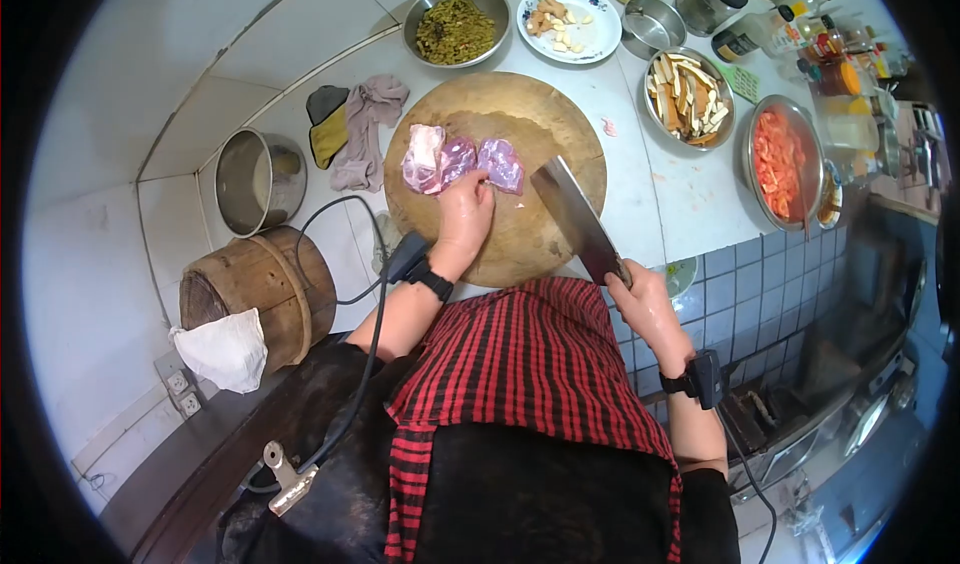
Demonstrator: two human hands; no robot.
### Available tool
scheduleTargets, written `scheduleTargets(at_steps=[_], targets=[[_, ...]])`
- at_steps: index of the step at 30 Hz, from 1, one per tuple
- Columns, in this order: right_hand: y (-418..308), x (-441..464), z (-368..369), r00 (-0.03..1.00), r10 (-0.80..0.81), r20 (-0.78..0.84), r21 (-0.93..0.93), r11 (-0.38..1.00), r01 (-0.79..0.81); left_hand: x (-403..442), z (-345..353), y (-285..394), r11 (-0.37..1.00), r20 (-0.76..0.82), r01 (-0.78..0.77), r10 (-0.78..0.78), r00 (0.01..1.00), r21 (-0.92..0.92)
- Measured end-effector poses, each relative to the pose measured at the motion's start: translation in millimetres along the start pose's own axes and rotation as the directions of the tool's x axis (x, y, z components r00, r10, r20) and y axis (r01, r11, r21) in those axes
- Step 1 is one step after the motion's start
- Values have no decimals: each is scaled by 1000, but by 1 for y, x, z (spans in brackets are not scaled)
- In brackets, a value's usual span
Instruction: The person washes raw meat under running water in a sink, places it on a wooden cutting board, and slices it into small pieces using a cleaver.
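Across the round chopping board [540,249] on the white desk [640,224], pieces of raw meat [505,167] lie side by side on the far half, the leftmost topped with pale fat. From the lower left, the person's left forearm reaches up and inward, and the left hand [468,207] rests by the meat with its fingers bent and their tips at the near edge; whether they pinch it cannot be told. The right forearm slants up from the lower right, and the right hand [642,304] is closed around the handle of a cleaver [577,212]. Its blade angles up and leftward over the board's right side, just beside the meat and apart from it. Both wrists wear black straps [425,276].
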State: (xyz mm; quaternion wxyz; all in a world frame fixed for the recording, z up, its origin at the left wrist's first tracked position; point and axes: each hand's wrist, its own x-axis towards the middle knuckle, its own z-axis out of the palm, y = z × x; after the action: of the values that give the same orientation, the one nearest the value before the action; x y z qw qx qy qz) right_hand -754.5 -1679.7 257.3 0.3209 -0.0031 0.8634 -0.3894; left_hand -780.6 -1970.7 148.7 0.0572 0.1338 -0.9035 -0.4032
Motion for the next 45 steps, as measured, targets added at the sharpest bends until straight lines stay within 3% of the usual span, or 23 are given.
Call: scheduleTargets(at_steps=[1, 4, 7, 10, 12, 14, 17, 20, 22, 26, 31, 35, 38, 40, 42, 45], targets=[[0, 1, 6, 999, 51, -16, 129, 990, -49, 2, 4, 3, 999, 7, 4, -4, 1000, 46], [-3, 0, 16, 996, 68, -49, 176, 983, -58, 8, 12, -2, 985, -35, -49, 56, 998, 168], [-6, -3, 17, 995, 41, -88, 171, 985, -25, 11, 10, -7, 950, 25, -128, 126, 992, 284], [13, -5, 19, 994, 99, -47, 217, 972, -86, 5, 1, -5, 988, 45, -48, 42, 998, 146], [22, -6, 20, 992, 109, -57, 231, 968, -94, 1, -9, -3, 993, 96, 109, -104, 990, -54], [26, -7, 20, 991, 118, -63, 247, 964, -100, 1, -13, -7, 987, 137, 152, -145, 980, -45], [19, -7, 15, 991, 117, -64, 305, 948, -93, 0, -12, -10, 997, 133, 76, -80, 988, 33], [-2, -1, 8, 990, 141, 23, 231, 962, -142, -1, -8, -2, 999, 77, 46, -45, 996, -7], [-9, 5, 9, 1000, 2, 25, 117, 993, -5, 4, -1, 0, 998, 26, -27, 26, 999, 55], [-17, 13, 11, 998, -9, 55, 108, 994, 2, 3, 5, -4, 967, 27, -126, 123, 992, 220], [-23, 16, 7, 997, -4, 81, 97, 995, -4, -16, -7, -3, 994, 54, -82, 78, 996, 77], [-22, 20, 8, 994, -51, 100, 20, 999, 49, -21, -4, -12, 988, 15, -112, 112, 994, 103], [-11, 18, 11, 1000, -18, 24, 48, 999, 17, -16, -4, 9, 997, 12, -77, 77, 997, -2], [1, 16, 11, 995, 94, -41, 195, 977, -84, -15, 3, 17, 991, 112, -108, 115, 987, -74], [7, 13, 7, 992, 95, -81, 227, 971, -74, -10, 14, 17, 990, 128, -106, 117, 985, -93], [11, 9, 2, 984, 132, -116, 266, 959, -97, 8, 16, 37, 985, 102, 19, -1, 995, -174]])
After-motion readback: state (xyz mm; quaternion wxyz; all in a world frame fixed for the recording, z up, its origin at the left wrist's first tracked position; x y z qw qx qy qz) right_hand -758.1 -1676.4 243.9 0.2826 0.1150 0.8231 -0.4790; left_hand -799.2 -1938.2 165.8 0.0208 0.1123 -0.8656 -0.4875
